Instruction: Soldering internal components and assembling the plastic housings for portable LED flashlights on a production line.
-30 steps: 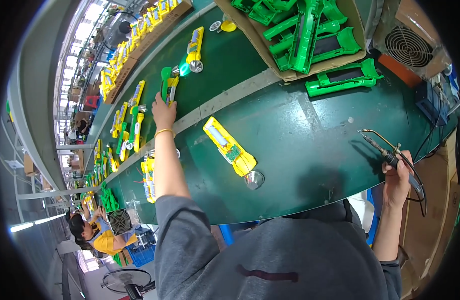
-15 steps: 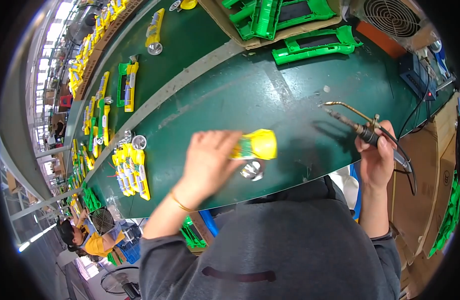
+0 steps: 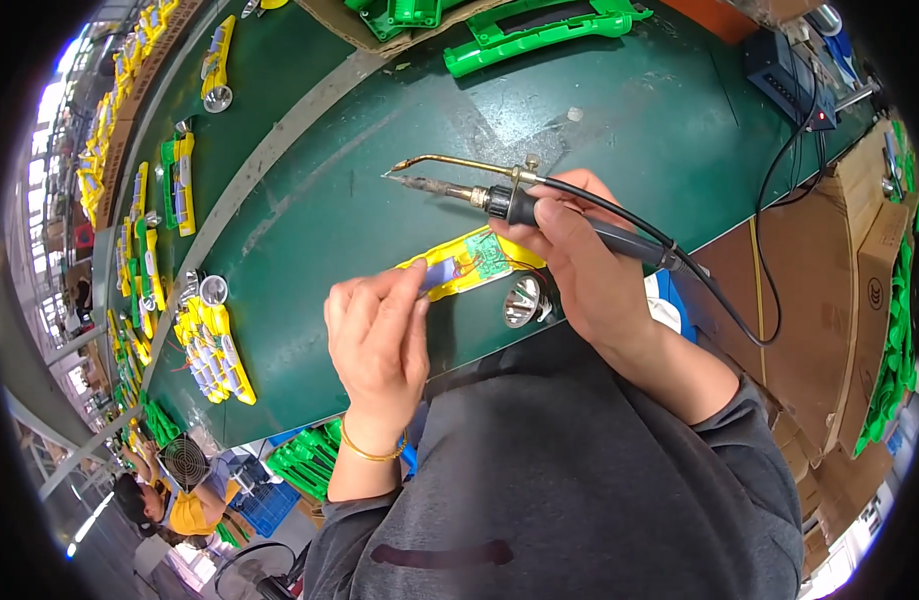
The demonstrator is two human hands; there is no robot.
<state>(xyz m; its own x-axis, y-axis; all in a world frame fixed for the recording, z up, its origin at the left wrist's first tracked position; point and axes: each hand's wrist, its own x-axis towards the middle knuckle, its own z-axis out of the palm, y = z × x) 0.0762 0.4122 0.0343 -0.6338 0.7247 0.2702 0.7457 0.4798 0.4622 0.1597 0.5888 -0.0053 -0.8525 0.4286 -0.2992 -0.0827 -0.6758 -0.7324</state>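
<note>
A yellow torch housing half (image 3: 447, 290) lies on the green table (image 3: 319, 220) in front of me, its inside facing up. In it sit a green circuit board (image 3: 491, 254) with thin wires and a purple-blue battery (image 3: 439, 274). My left hand (image 3: 374, 330) grips the housing's left end, thumb and fingers closed about it. A black soldering iron (image 3: 539, 210) with a brass solder-feed tube is held in my right hand (image 3: 579, 250). Its tip points left above the table, apart from the board. Beside the housing, on the near side, rests a silver reflector cup (image 3: 524, 302).
Several yellow housings with batteries (image 3: 211, 350) are bunched at the left. A green housing (image 3: 539, 38) lies before a cardboard box (image 3: 349, 28) of green parts. A dark blue power unit (image 3: 787, 80) stands at right. Another person (image 3: 184, 510) sits at lower left.
My right hand has brought the soldering iron left, over the housing. The housing has turned to show its board and battery, still in my left hand. The view has shifted.
</note>
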